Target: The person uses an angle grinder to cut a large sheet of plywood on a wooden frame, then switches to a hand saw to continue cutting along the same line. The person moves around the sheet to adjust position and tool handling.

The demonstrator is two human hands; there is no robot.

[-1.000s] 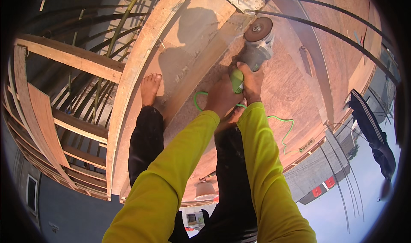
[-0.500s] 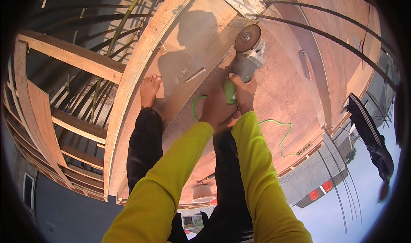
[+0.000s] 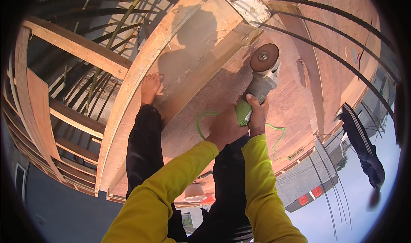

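An angle grinder (image 3: 260, 85) with a grey metal head and green rear body is held in both hands over the reddish plywood deck (image 3: 188, 127). Its brown cutting disc (image 3: 264, 57) points away from me and shows no guard over the visible face. My left hand (image 3: 229, 124) is closed around the green rear of the grinder. Thumb on top, my right hand (image 3: 257, 112) wraps the body from the right side. The disc is apart from the wooden plank (image 3: 201, 76) at its left. A green cord (image 3: 198, 124) curves beside my left hand.
Dark steel rods (image 3: 317, 35) arch across the upper right. At the left, timber beams (image 3: 77, 50) frame an open drop with bamboo poles. A socket strip (image 3: 295, 153) lies near the deck's right edge. My bare foot (image 3: 151, 88) stands by the left beam. A bucket-like vessel (image 3: 195, 192) sits behind.
Both hands have drawn the grinder back and to the right, away from the plank and the corner. More of the deck shows around the disc.
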